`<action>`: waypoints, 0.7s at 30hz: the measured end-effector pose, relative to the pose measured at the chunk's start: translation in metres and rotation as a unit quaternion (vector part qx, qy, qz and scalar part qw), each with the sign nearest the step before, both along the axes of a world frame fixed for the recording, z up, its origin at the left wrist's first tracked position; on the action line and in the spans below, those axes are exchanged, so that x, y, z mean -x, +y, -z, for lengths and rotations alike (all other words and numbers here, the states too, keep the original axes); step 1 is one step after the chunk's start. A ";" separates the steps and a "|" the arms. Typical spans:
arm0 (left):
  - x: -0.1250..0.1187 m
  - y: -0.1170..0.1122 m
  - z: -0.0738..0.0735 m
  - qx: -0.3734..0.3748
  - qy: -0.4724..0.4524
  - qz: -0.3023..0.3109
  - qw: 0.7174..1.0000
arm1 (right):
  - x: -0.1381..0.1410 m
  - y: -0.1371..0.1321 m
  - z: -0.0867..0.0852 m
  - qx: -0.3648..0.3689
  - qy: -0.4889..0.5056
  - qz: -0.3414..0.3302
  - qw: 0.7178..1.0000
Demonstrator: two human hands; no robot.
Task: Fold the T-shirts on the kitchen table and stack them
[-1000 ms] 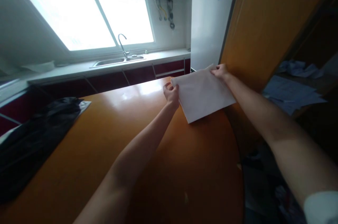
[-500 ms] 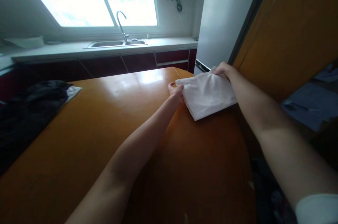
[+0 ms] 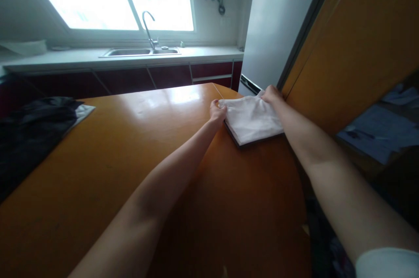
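A folded white cloth (image 3: 252,120), perhaps a garment, lies at the far right end of the wooden table (image 3: 157,138). My left hand (image 3: 218,111) is closed on its far left corner, thumb on top. At its far right corner, my right hand (image 3: 271,94) also grips the fabric, fingers partly hidden. A thin dark layer (image 3: 241,144) shows beneath the near and left edges of the cloth; whether it is a separate piece I cannot tell.
A heap of dark fabric (image 3: 36,129) with a white part (image 3: 84,113) lies at the table's left edge. Beyond are a counter with a sink (image 3: 127,52) and a tap (image 3: 149,29). A fridge (image 3: 271,20) and wooden panel (image 3: 356,38) stand close on the right.
The white cloth has come down onto the table, and a dark edge now shows under it. My right hand has lowered slightly and moved left; both hands keep their grip.
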State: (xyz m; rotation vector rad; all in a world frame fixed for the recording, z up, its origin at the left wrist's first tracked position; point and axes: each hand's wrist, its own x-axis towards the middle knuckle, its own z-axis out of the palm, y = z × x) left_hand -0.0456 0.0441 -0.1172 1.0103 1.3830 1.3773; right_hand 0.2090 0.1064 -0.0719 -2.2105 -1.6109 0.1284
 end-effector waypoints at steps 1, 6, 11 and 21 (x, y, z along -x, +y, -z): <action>0.002 -0.001 0.000 -0.006 0.017 -0.002 1.000 | 0.005 -0.005 0.002 0.010 -0.009 0.017 1.000; 0.009 -0.018 -0.007 -0.147 0.147 -0.012 0.978 | 0.026 -0.020 0.020 -0.103 -0.072 -0.025 0.992; -0.004 -0.038 -0.002 -0.236 0.303 0.163 0.909 | 0.028 -0.018 0.046 -0.029 -0.052 -0.076 0.995; -0.013 -0.118 0.003 -0.287 0.446 0.282 0.799 | 0.039 -0.024 0.048 -0.038 -0.048 -0.119 0.991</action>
